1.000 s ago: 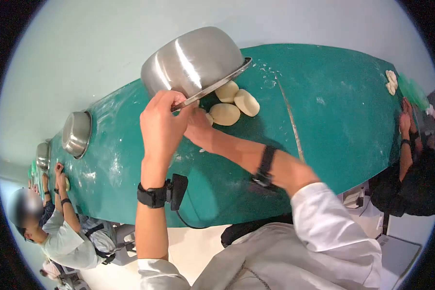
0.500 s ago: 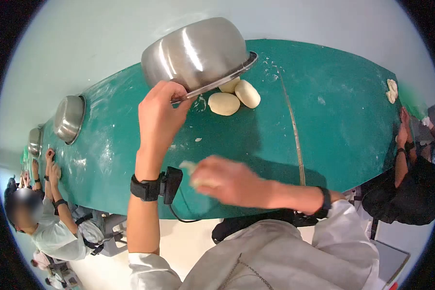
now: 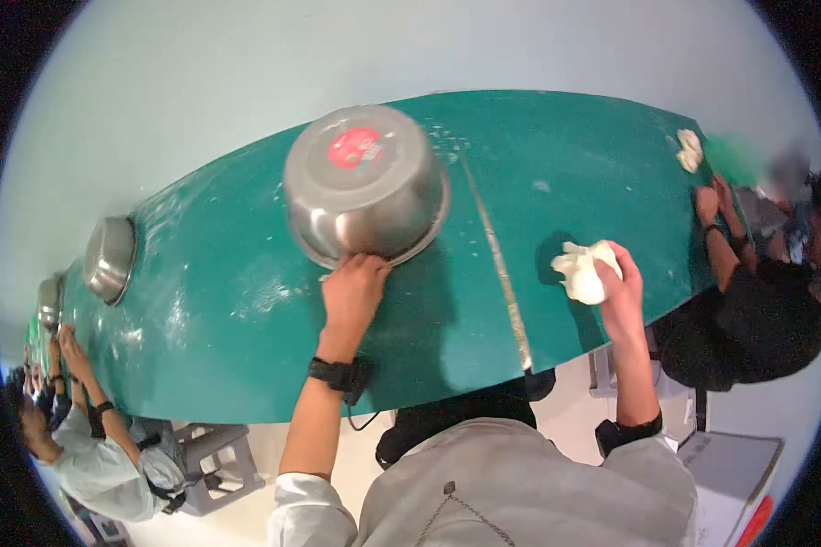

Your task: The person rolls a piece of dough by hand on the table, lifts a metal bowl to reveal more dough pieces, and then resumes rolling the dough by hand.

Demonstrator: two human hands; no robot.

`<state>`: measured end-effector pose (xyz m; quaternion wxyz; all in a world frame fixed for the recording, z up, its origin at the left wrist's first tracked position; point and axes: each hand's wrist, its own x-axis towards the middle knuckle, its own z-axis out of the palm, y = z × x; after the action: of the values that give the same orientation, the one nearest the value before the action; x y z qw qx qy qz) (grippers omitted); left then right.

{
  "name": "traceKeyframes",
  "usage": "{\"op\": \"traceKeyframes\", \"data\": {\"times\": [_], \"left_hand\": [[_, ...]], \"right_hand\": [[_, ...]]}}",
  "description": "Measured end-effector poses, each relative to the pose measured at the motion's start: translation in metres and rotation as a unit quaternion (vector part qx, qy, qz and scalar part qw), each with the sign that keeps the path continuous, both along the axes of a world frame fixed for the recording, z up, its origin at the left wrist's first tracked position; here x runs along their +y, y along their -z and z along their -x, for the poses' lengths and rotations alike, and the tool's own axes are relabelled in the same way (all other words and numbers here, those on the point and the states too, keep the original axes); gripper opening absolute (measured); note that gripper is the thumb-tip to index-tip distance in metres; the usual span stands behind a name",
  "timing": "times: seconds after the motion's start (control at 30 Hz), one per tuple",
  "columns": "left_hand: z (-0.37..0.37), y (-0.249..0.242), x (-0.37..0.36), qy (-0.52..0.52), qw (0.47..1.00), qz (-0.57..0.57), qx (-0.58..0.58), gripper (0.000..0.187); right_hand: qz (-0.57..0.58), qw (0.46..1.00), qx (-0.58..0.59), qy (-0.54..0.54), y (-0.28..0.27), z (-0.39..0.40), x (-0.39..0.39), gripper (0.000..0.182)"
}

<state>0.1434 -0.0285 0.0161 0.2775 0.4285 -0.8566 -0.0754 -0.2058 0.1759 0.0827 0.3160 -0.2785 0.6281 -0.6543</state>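
A large steel bowl (image 3: 365,187) sits upside down on the green table, a red sticker on its base. My left hand (image 3: 354,290) is closed on the near edge of its rim. Whatever lies beneath the bowl is hidden. Off to the right, my right hand (image 3: 622,290) grips a pale, ragged lump of dough (image 3: 586,272) above the table, its shadow falling on the surface below.
The green table (image 3: 566,173) has flour smears and a worn seam strip (image 3: 500,264). Two more upturned bowls (image 3: 109,260) (image 3: 49,303) stand far left. More dough (image 3: 690,151) lies far right. People sit at both ends; stools (image 3: 219,465) are below.
The bowl has come down from its tilt, and the dough balls seen beneath it are now out of sight. My right hand has swung right with the lump of dough.
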Motion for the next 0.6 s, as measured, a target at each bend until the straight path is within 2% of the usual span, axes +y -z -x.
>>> {"op": "traceKeyframes", "data": {"times": [0.03, 0.13, 0.2, 0.23, 0.27, 0.33, 0.4, 0.43, 0.47, 0.53, 0.57, 0.6], "left_hand": [[0.001, 0.000, 0.002, 0.013, 1.000, 0.000, 0.004, 0.008], [-0.001, 0.000, 0.005, -0.011, 1.000, -0.011, 0.011, 0.009], [-0.001, -0.003, 0.007, -0.061, 0.998, -0.018, 0.029, 0.011], [0.002, -0.005, 0.014, -0.052, 0.998, -0.018, 0.032, 0.011], [0.003, -0.008, 0.023, -0.071, 0.995, 0.002, 0.074, 0.015], [0.012, -0.006, 0.040, -0.086, 0.989, 0.020, 0.119, 0.020], [0.027, -0.002, 0.061, -0.021, 0.978, -0.072, 0.194, 0.029], [0.035, -0.002, 0.064, -0.006, 0.977, -0.139, 0.163, 0.034], [0.042, -0.003, 0.063, -0.006, 0.976, -0.144, 0.164, 0.034], [0.061, -0.009, 0.049, 0.052, 0.961, -0.223, 0.156, 0.036], [0.066, -0.011, 0.041, 0.069, 0.957, -0.233, 0.161, 0.040], [0.069, -0.012, 0.032, 0.073, 0.955, -0.238, 0.162, 0.040]], "right_hand": [[0.014, 0.995, -0.094, -0.007, -0.004, 0.005, 0.003, 0.039], [-0.038, 0.993, -0.114, -0.014, 0.011, 0.027, -0.003, 0.039], [-0.097, 0.985, 0.141, -0.032, 0.060, 0.053, -0.004, 0.044], [-0.133, 0.914, 0.383, -0.019, 0.052, 0.051, -0.001, 0.049], [-0.178, 0.932, 0.316, -0.018, 0.042, 0.049, 0.003, 0.054], [-0.091, 0.873, 0.478, -0.023, 0.039, 0.047, 0.007, 0.050], [-0.143, 0.865, 0.479, -0.049, 0.025, 0.040, 0.009, 0.048], [-0.192, 0.854, 0.477, -0.080, 0.017, 0.033, 0.008, 0.046], [-0.196, 0.853, 0.477, -0.082, 0.015, 0.025, 0.006, 0.046], [-0.229, 0.853, 0.465, -0.064, 0.010, 0.009, -0.001, 0.044], [-0.248, 0.822, 0.511, -0.045, 0.010, -0.001, -0.002, 0.039], [-0.254, 0.821, 0.510, -0.044, 0.015, -0.006, -0.005, 0.039]]}}
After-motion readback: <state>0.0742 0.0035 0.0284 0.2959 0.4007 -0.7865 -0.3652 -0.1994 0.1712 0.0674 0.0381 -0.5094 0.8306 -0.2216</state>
